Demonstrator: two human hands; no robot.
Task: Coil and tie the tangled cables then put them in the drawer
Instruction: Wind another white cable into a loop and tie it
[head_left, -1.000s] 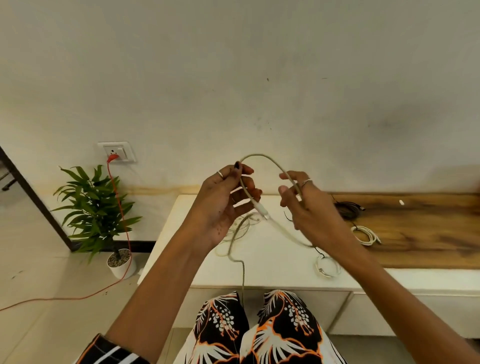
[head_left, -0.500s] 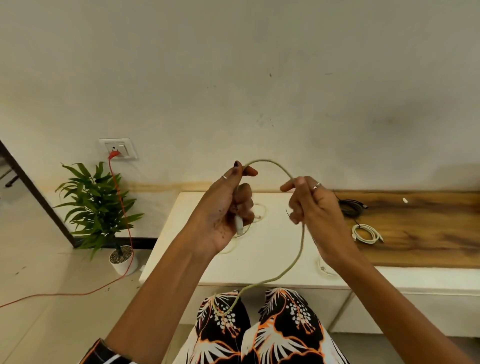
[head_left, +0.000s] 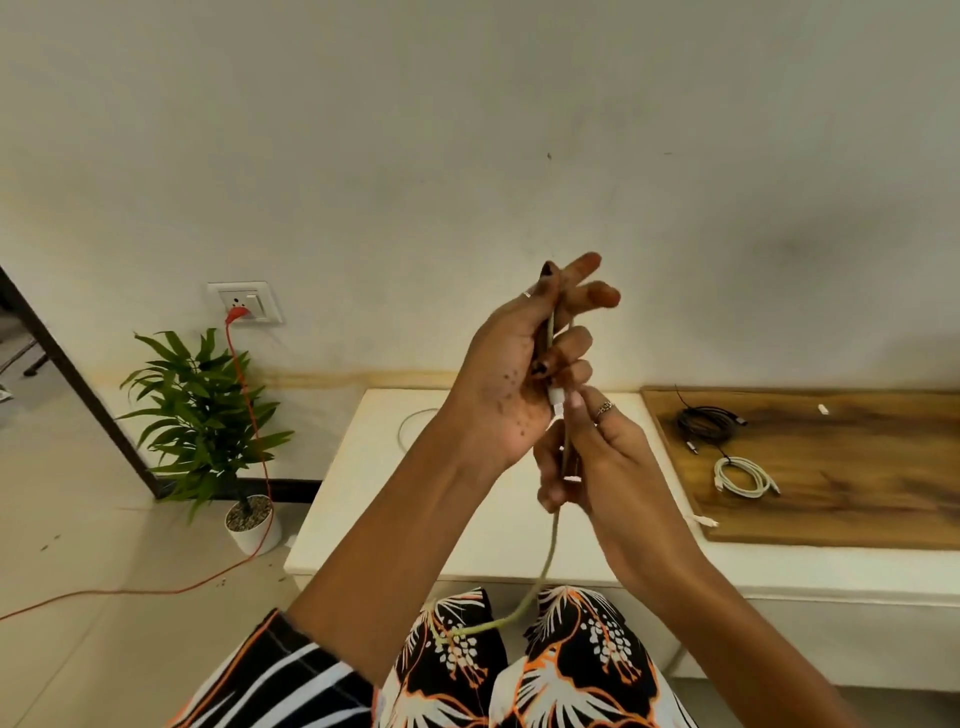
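L hand (head_left: 511, 384) & R hand (head_left: 597, 457): both grips closed round beige cable (head_left: 545, 566); black coil (head_left: 709, 423), white coil (head_left: 743, 477) on wood board (head_left: 857, 467).

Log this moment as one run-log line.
left hand holds folded beige cable | right hand pinches it below | tail on lap | coiled white cable, black cable on wooden top

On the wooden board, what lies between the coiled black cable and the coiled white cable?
In the head view, only bare wood of the brown wooden board and the black cable's loose plug end separate it from the coiled white cable.
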